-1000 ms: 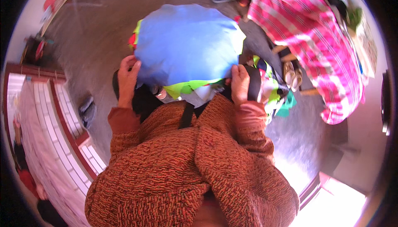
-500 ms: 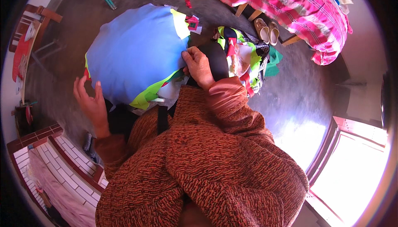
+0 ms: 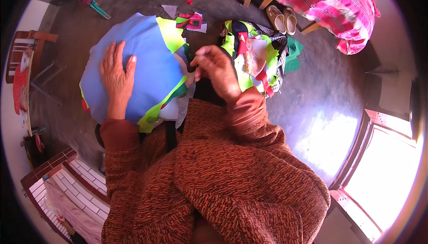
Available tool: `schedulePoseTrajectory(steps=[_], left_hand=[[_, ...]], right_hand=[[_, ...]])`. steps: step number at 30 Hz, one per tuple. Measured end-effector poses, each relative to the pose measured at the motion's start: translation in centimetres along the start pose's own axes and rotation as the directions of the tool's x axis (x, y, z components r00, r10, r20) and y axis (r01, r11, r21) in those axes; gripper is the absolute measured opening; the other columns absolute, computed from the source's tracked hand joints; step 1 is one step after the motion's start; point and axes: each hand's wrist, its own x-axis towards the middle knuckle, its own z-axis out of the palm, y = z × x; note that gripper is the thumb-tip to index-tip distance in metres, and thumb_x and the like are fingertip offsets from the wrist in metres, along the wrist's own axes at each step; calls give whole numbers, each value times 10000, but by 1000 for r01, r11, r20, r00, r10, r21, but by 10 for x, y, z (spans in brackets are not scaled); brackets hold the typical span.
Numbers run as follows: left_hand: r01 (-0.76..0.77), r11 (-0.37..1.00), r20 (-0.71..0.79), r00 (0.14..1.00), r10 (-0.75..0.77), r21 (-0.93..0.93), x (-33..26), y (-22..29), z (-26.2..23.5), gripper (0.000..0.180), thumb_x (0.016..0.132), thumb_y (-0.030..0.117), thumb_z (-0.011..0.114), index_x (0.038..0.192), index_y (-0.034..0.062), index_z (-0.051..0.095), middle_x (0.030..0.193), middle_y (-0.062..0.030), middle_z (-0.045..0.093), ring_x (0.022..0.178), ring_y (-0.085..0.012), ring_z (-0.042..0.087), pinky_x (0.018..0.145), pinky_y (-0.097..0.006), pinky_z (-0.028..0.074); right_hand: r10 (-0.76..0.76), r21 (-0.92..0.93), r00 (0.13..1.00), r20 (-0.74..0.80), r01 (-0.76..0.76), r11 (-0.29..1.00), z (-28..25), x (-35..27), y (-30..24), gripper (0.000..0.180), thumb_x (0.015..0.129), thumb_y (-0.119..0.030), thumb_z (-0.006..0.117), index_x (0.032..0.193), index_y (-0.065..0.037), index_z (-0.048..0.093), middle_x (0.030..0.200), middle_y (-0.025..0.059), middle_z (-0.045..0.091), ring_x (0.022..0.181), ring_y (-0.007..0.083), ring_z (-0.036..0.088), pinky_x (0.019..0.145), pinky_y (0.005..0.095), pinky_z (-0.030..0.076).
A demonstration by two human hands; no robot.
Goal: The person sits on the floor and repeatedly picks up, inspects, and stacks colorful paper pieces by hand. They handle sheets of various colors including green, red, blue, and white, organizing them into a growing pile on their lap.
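A large piece of blue cloth (image 3: 149, 43) lies spread over a heap of fabric scraps in front of me, with a yellow-green scrap (image 3: 170, 34) at its far right corner. My left hand (image 3: 118, 72) rests on the cloth, palm down, fingers outstretched. At the heap's right edge, my right hand (image 3: 216, 70) is closed, thumb and fingers drawn together beside a dark strip. Whether it holds that strip, I cannot make out. Another yellow-green strip (image 3: 162, 105) and some pale pieces poke out from under the blue cloth's near right edge.
To the right stands a checked bag (image 3: 278, 47) full of yellow-green, red and black scraps, a green cloth (image 3: 293, 54) beside it. Loose red and green scraps (image 3: 191, 21) lie beyond the heap. Farther off are tan shoes (image 3: 283, 20) and a bed with a pink checked cover (image 3: 307, 7).
My left hand has moved from beside the heap onto the blue cloth. The cloth's right edge no longer reaches my right hand, which has come away from it. More scraps show along that side.
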Motion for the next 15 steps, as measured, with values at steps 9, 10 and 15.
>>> schedulePoseTrajectory(steps=[9, 10, 15], left_hand=[[-11, 1000, 34, 999, 12, -9, 7, 10, -9, 474, 916, 330, 464, 1321, 85, 437, 1358, -170, 419, 1277, -327, 366, 1055, -478, 229], [-13, 1000, 31, 999, 14, -22, 7, 11, -9, 470, 915, 317, 463, 1320, 79, 437, 1357, -174, 418, 1274, -331, 368, 1055, -477, 229], [-15, 999, 51, 999, 18, -49, 10, 17, -13, 465, 909, 273, 458, 1308, 37, 435, 1351, -201, 413, 1254, -358, 381, 1049, -478, 240]], right_hand=[[-116, -33, 855, -506, 115, 993, -170, 28, 7, 100, 914, -141, 535, 955, -51, 543, 818, 87, 623, 627, 160, 594, 578, 280, 515], [-83, -9, 834, -545, 93, 996, -198, 27, 20, 97, 907, -140, 543, 952, -54, 548, 824, 78, 621, 627, 164, 596, 573, 274, 512], [89, -59, 701, -707, -183, 981, -282, 16, 74, 174, 874, -210, 601, 952, -61, 557, 768, 71, 615, 638, 179, 612, 582, 300, 522]])
